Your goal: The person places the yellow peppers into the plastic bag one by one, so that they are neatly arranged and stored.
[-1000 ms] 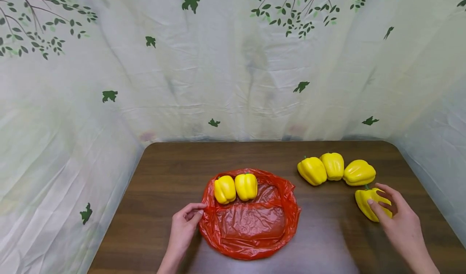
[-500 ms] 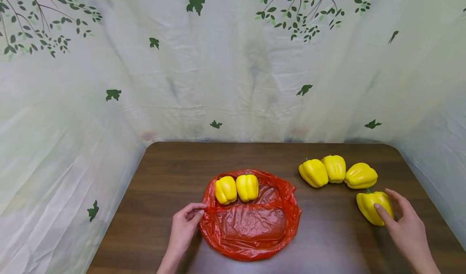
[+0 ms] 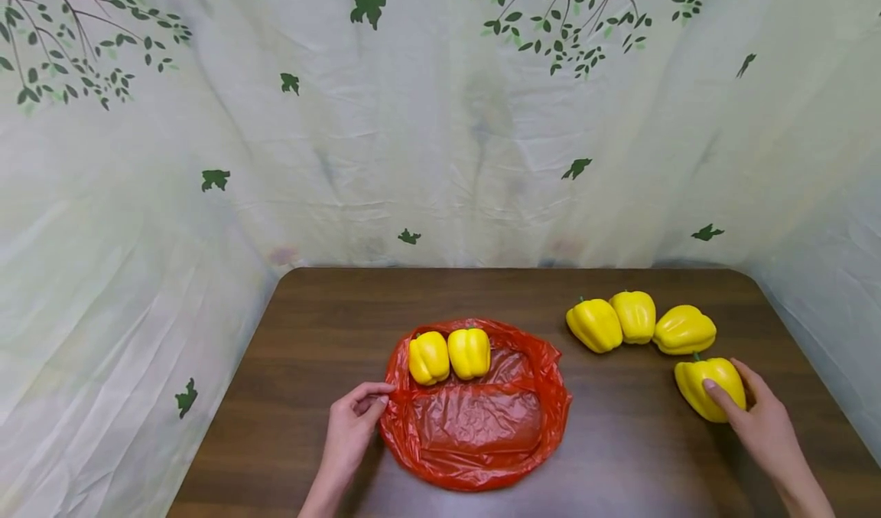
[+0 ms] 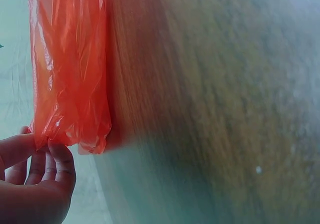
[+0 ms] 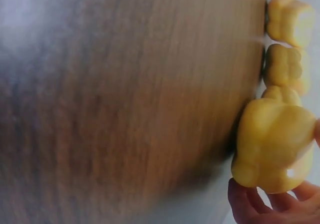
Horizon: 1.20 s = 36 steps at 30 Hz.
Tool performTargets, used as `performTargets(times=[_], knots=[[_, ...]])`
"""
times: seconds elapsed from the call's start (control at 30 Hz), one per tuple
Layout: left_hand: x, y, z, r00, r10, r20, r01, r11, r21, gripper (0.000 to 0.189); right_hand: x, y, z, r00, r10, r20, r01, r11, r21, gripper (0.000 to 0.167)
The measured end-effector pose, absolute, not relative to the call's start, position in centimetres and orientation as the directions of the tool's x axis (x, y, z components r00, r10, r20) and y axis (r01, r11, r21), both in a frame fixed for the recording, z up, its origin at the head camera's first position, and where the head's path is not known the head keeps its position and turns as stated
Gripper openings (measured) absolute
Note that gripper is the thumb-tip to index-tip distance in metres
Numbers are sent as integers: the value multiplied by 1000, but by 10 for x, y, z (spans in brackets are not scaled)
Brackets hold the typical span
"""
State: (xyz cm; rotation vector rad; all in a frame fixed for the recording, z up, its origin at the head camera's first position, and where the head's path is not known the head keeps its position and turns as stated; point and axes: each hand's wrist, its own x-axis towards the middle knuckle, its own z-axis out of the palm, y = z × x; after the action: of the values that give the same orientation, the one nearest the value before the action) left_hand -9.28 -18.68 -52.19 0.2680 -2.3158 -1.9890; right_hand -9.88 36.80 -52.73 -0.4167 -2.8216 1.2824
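My left hand point(image 3: 352, 426) pinches the left rim of a red plastic bag point(image 3: 475, 426) between thumb and fingers; the left wrist view shows the thin bag point(image 4: 70, 74) caught at its edge. The bag lies spread open on the table with two yellow bell peppers point(image 3: 449, 356) side by side at its back left. At the right, my right hand point(image 3: 767, 426) holds a yellow bell pepper point(image 3: 705, 388), thumb on its near side and fingers round its right side. In the right wrist view this pepper point(image 5: 272, 144) hides part of those behind it.
Three more yellow bell peppers point(image 3: 635, 319) lie in a row behind the held one, towards the table's back right. The brown wooden table point(image 3: 330, 311) ends at a pale curtain point(image 3: 440, 120) printed with leaves, which also hangs along both sides.
My right hand has closed round the nearest yellow pepper, its fingers moving to the right side. The left hand stays on the bag's rim. The head view has shifted slightly.
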Motion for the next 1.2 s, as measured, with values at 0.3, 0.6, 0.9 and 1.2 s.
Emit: performTargets(times=[0.3,0.6,0.9,1.2], knots=[[-93,-185,-523,-983,-179,-41,-64,129,990,16,-102,376,-527,-932,237,-274,359,510,-782,93],[-93,-188,-524,-975,-223,-17,-51,149,988,17,-104,379,-526,-944,173,-280,329,529,-782,92],[-93,-187,-527,-975,-219,-29,-63,148,987,17,-103,378,-528,-953,147,-264,302,506,-808,89],[-93,-186,-526,-975,-218,-35,-67,142,988,17,-98,375,-530,-938,209,-275,343,473,-812,91]])
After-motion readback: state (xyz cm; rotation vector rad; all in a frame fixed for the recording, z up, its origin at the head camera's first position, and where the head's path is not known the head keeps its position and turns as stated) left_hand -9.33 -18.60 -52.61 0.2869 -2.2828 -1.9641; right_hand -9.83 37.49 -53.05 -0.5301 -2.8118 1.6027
